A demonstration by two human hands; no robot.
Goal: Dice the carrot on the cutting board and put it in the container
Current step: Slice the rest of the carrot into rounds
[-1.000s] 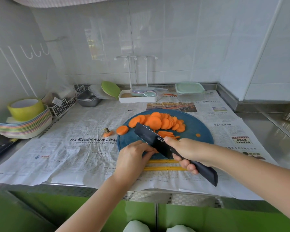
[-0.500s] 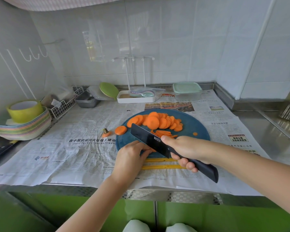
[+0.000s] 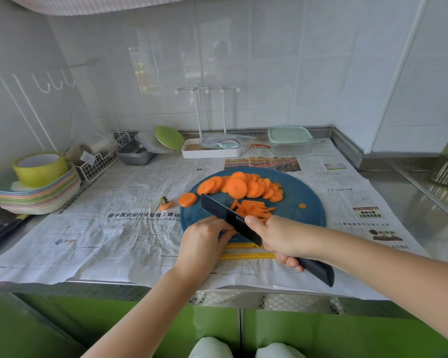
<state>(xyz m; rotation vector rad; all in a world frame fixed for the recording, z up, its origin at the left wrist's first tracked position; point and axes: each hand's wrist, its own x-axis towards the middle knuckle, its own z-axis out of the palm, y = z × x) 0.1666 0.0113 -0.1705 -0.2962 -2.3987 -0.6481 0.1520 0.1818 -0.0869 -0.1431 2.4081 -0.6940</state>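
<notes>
A round blue cutting board [image 3: 305, 192] lies on newspaper. Many orange carrot slices [image 3: 243, 187] are heaped on its far half, with thin carrot strips [image 3: 254, 209] just in front of them. My right hand [image 3: 277, 236] grips the handle of a black knife [image 3: 225, 213], whose blade slants down onto the board's near left part. Left of the blade, my left hand [image 3: 202, 241] rests with curled fingers at the board's near edge; whatever lies under them is hidden. The clear container with a pale green lid [image 3: 290, 139] stands at the back of the counter.
A carrot top [image 3: 164, 202] lies on the newspaper left of the board. At the left stand stacked coloured plates [image 3: 36, 195] with a yellow-green bowl. A wire basket [image 3: 96, 164], metal tray [image 3: 136, 152] and white rack tray [image 3: 210, 151] line the back wall.
The knife and both hands stay at the board's near left part, almost unmoved. The camera has shifted slightly.
</notes>
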